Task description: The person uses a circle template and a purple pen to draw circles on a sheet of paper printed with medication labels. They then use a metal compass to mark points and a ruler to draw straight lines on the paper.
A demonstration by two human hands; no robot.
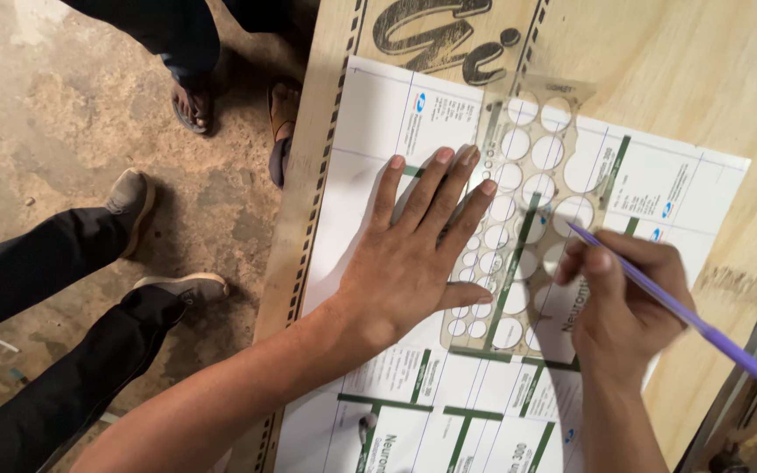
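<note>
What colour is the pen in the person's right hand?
The pen in the right hand is light purple, seen best in the head view.

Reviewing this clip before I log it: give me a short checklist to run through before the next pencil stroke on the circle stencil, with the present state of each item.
1. Left hand lies flat, fingers spread, pressing on the circle stencil: ok.
2. Stencil lies flat on the printed white sheet: ok, as far as can be seen.
3. Right hand grips the purple pencil: ok.
4. Pencil tip sits at a circle cut-out near the stencil's right edge: ok; whether it touches the paper: cannot tell.
5. Sheet rests fully on the plywood board: ok in the part in view.
6. Feet of other people stand on the floor, apart from the board: ok.
</note>
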